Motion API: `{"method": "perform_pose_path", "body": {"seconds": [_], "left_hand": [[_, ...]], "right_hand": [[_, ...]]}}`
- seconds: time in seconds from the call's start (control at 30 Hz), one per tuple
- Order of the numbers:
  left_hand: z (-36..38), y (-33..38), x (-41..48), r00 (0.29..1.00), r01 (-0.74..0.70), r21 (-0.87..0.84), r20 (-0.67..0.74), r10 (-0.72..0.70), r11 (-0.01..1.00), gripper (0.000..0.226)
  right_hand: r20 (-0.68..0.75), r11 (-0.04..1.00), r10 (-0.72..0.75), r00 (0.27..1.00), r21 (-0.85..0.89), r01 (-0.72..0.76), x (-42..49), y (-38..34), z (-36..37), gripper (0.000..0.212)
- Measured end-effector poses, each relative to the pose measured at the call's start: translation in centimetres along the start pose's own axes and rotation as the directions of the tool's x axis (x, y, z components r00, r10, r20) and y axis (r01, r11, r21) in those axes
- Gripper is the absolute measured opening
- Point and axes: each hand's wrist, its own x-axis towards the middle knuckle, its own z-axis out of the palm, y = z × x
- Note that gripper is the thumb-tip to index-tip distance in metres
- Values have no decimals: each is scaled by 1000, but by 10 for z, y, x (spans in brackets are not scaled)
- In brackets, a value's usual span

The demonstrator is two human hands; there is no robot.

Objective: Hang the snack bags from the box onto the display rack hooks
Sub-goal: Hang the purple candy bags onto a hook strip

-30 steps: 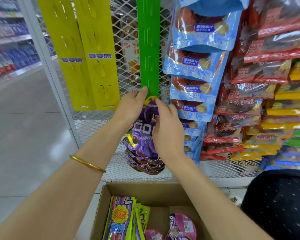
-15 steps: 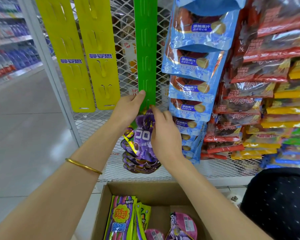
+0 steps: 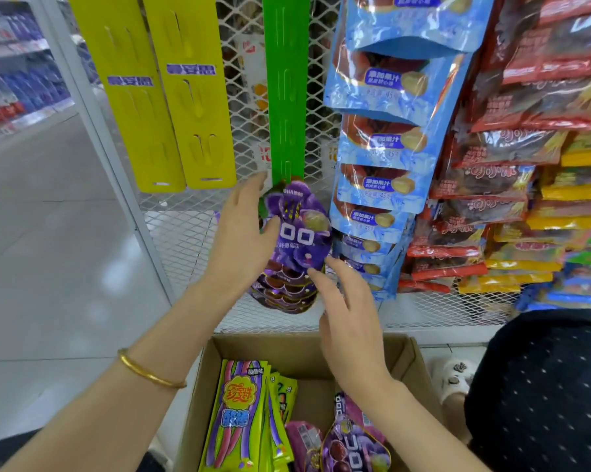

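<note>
Bags of purple candy [image 3: 287, 294] hang one under another on the green strip [image 3: 287, 97], which runs straight from 12 o'clock down to 6 o'clock. The top bag [image 3: 299, 233] sits on its hook with its long side up and down.

The left hand [image 3: 243, 240] is at 9 o'clock of the top bag. Its fingers are straight and spread, its thumb rests on the bag's edge, and it holds nothing. The right hand [image 3: 350, 321] is at 5 o'clock of the bag. It is loose and open too, with one fingertip right at the bag's bottom corner. I cannot tell if it touches.

This bag looks hung, so the next one has to come from the box [image 3: 287, 350]. The box is at 6 o'clock from both hands. A spare bag [image 3: 355, 444], purple like the others, stands in it right under the right wrist, so the right hand is nearer. The next free hook looks to be at 12 o'clock of the top bag.
</note>
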Motion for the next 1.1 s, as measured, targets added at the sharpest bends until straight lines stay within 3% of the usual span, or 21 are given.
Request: {"method": "perform_pose_path", "body": {"seconds": [0.07, 0.13, 0.27, 0.4, 0.47, 0.53, 0.67, 0.83, 0.9, 0.97, 1.0, 1.03, 1.1], "left_hand": [[2, -6, -24, 993, -99, 104, -58, 105, 990, 57], [9, -16, -51, 991, -123, 133, -35, 128, 983, 55], [30, -38, -96, 982, -69, 91, 181, 51, 993, 52], [49, -55, -112, 936, 10, 76, 351, -36, 997, 46], [57, -62, -115, 920, 16, 92, 389, -51, 996, 43], [62, -67, -118, 900, 66, 98, 425, -102, 993, 42], [70, -78, -121, 842, 160, 121, 502, -199, 980, 41], [74, -82, -120, 811, 213, 143, 525, -257, 967, 40], [74, -82, -119, 811, 229, 136, 521, -266, 964, 40], [75, -83, -119, 806, 233, 135, 527, -269, 963, 39], [76, -83, -120, 799, 232, 138, 537, -270, 963, 38], [77, -83, -121, 789, 227, 144, 553, -268, 963, 37], [80, -84, -125, 753, 207, 160, 605, -261, 965, 38]], "right_hand": [[160, 998, 48, 986, 19, -52, -29, 24, 11, 59], [399, 987, 138, 906, 22, -160, -60, 53, 26, 51], [767, 913, 353, 536, -156, -378, -125, 101, 51, 42], [862, 792, 457, 218, -284, -540, -188, 125, 72, 42], [859, 724, 504, 93, -361, -588, -214, 132, 82, 54], [816, 670, 578, 16, -463, -580, -240, 137, 92, 60], [565, 415, 823, -51, -661, -626, -269, 141, 103, 77], [399, 296, 917, -1, -681, -671, -265, 143, 107, 48], [394, 201, 915, -86, -631, -749, -264, 144, 106, 32], [469, 80, 867, -168, -463, -883, -260, 141, 107, 21], [510, 57, 845, -158, -379, -924, -254, 138, 107, 15], [569, 86, 815, -110, -306, -948, -242, 133, 104, 9], [700, 287, 713, 29, -254, -924, -216, 127, 102, 16]]}}
